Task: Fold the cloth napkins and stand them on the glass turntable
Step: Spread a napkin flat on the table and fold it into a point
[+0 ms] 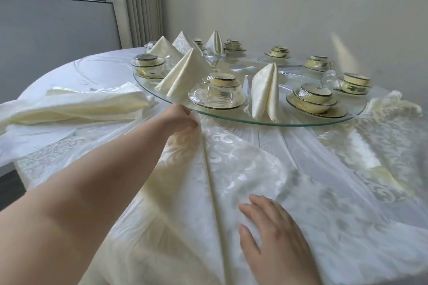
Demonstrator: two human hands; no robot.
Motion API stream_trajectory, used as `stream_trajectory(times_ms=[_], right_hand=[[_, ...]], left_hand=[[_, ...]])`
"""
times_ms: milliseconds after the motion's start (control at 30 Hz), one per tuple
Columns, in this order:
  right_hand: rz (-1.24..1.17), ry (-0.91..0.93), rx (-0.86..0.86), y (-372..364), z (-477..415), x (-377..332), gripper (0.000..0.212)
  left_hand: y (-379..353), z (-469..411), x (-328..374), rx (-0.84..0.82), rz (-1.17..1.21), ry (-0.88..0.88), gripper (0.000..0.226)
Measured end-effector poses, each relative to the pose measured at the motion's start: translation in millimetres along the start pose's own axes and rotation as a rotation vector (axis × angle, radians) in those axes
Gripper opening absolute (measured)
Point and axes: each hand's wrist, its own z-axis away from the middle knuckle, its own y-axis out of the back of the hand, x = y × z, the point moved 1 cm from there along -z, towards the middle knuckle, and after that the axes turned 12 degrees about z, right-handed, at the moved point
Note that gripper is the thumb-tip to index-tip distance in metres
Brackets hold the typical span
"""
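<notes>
Just beside the turntable (289,123) crowded with stacked bowls (316,97), left hand (179,119) pinches the napkin (190,192), right hand (275,236) spread on it.

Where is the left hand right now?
Head view, left of centre: the left hand pinches the spread napkin at the near rim of the glass turntable.

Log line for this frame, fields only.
step: folding napkin | left hand: grips napkin corner beside turntable | right hand: flat on napkin | done: folded napkins standing on turntable
</notes>
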Motion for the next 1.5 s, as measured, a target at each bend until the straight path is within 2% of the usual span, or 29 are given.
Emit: stream_trajectory(times_ms=[233, 400, 467, 567, 633, 700, 767, 867, 933, 1000, 1067, 1167, 1200, 1267, 1333, 1400, 1500], right_hand=[[-0.001, -0.009, 0.085, -7.5, -2.0, 1.2, 0.035], [0.047, -0.002, 0.112, -6.8, 0.1, 1.3, 0.035], [0.067, 0.000, 0.117, -6.2, 1.2, 1.3, 0.035], [0.092, -0.002, 0.145, -5.1, 3.1, 1.4, 0.036], [0.103, 0.005, 0.146, -4.2, 3.3, 1.1, 0.035], [0.076, 0.012, 0.120, -3.4, 3.5, 1.0, 0.033], [0.059, 0.013, 0.052, -0.7, 3.0, -0.4, 0.032], [0.043, 0.013, -0.016, 1.8, 2.1, -1.5, 0.032], [-0.043, 0.006, -0.024, 4.4, 0.8, -1.4, 0.034], [-0.151, -0.036, -0.038, 8.4, -0.2, 2.2, 0.045], [-0.155, 0.047, -0.066, 12.5, 1.5, 2.4, 0.053], [-0.028, 0.242, -0.098, 13.7, 5.2, -5.7, 0.035], [0.020, 0.275, -0.092, 11.3, 5.9, -6.8, 0.036], [0.064, 0.267, -0.097, 10.3, 5.3, -7.1, 0.043], [0.082, 0.262, -0.088, 8.6, 5.8, -6.9, 0.041], [0.137, 0.276, -0.032, 5.3, 7.2, -4.6, 0.041], [0.200, 0.293, -0.040, 4.8, 7.8, -5.2, 0.037]], left_hand=[[-22.6, -20.2, 3.5, 0.029, -0.085, -0.010, 0.014], [-25.3, -17.6, 3.2, 0.023, -0.161, -0.051, 0.044], [-22.8, -11.0, 9.6, 0.023, -0.262, -0.118, 0.047], [-8.1, 26.4, 22.3, 0.046, -0.340, -0.283, 0.038], [6.4, 68.7, 17.6, -0.002, -0.398, -0.428, 0.036], [16.3, 122.6, 1.0, -0.106, -0.368, -0.523, 0.061], [14.7, 173.5, -14.3, -0.168, -0.330, -0.524, 0.090], [-9.0, 208.5, -33.9, -0.176, -0.473, -0.645, 0.069], [-26.0, 213.6, -38.1, -0.167, -0.542, -0.636, 0.064], [-37.5, 212.1, -42.0, -0.203, -0.614, -0.601, 0.069], [-42.7, 211.3, -45.9, -0.245, -0.650, -0.562, 0.071], [-45.8, 213.2, -45.5, -0.248, -0.641, -0.576, 0.071], [-45.5, 213.4, -46.2, -0.245, -0.626, -0.580, 0.071], [-44.0, 212.0, -49.3, -0.259, -0.607, -0.560, 0.071], [-38.5, 212.9, -41.6, -0.297, -0.594, -0.547, 0.075], [-37.3, 207.7, -35.2, -0.289, -0.565, -0.589, 0.090], [-31.2, 198.9, -36.5, -0.418, -0.535, -0.543, 0.107]])
